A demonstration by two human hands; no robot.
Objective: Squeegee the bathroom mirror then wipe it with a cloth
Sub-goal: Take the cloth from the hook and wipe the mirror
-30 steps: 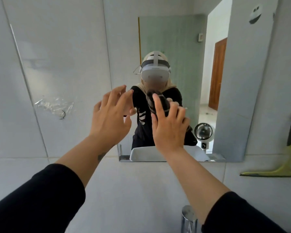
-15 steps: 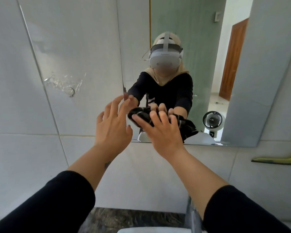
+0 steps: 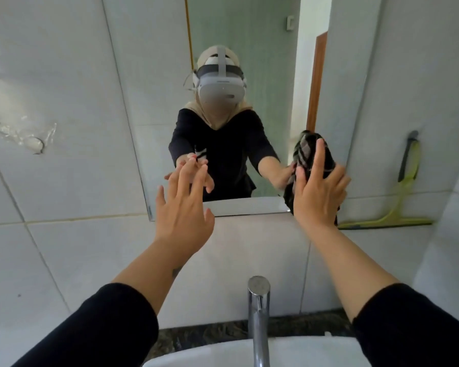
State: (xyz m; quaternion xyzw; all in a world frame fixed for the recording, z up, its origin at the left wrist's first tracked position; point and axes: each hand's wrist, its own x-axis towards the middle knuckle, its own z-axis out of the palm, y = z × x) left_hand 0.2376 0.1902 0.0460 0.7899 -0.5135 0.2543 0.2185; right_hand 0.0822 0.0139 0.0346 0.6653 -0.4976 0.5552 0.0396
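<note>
The frameless bathroom mirror [image 3: 154,75] hangs on the white tiled wall. My right hand [image 3: 317,192] presses a dark striped cloth [image 3: 306,152] flat against the mirror's lower right corner, fingers spread over it. My left hand [image 3: 186,205] is raised near the mirror's lower edge, fingers apart, holding nothing. A yellow-green squeegee [image 3: 406,192] with a dark handle hangs on the wall to the right of the mirror.
A chrome tap [image 3: 259,313] stands below over the white basin [image 3: 223,353]. A torn patch of clear tape with a hook mark [image 3: 29,140] is stuck on the left wall tiles. A person wearing a headset is reflected in the mirror.
My right hand has slid the cloth from the mirror's lower middle to its lower right corner. The view has tilted down, showing the tap and basin. My left hand stays open.
</note>
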